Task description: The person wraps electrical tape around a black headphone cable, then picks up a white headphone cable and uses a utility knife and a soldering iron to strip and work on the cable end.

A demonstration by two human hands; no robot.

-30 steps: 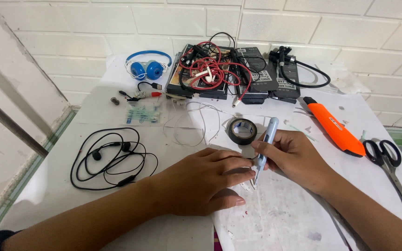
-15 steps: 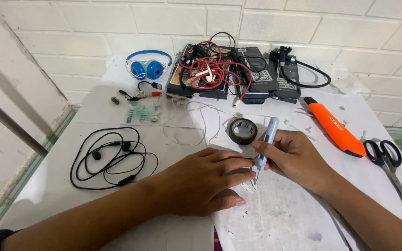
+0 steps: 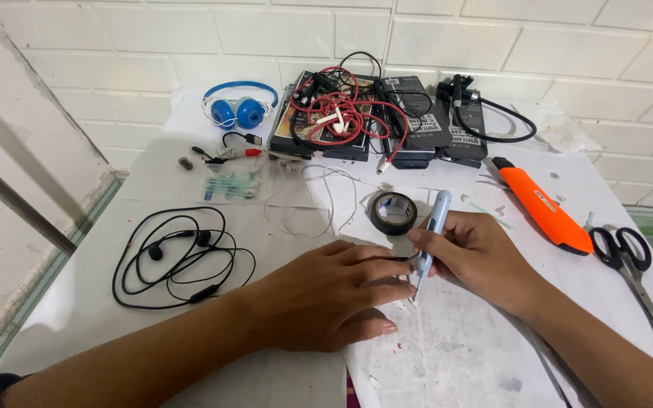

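White covers most of the view: a tiled wall (image 3: 493, 45) at the back and a paper-covered desk (image 3: 115, 317) below it, flecked with small scraps near the front edge. Across the far side of the desk lies a row of black boxes (image 3: 417, 125) heaped with a tangle of red and black cables (image 3: 338, 113). Left of them sits a pair of blue headphones (image 3: 237, 109). On the right, an orange utility knife (image 3: 544, 215) lies slanted, and black-handled scissors (image 3: 632, 261) rest near the desk's right edge. A black earphone cord (image 3: 179, 257) is coiled loosely on the left, well apart from the hands.

The left hand (image 3: 326, 295) lies palm down at the centre of the desk, its fingers (image 3: 379, 268) stretched forward and pressed flat, pinning something thin and dark under the tips; what it is cannot be made out. The right hand (image 3: 478, 253) is closed in a pen grip around a pale blue pen-shaped tool (image 3: 431, 238), which stands tilted with its tip down on the desk just beside the left fingertips. A roll of black tape (image 3: 393, 213) lies flat just behind the tool, near both hands. Thin white wire (image 3: 319, 196) loops across the desk between the tape and a small clear packet (image 3: 230, 186).
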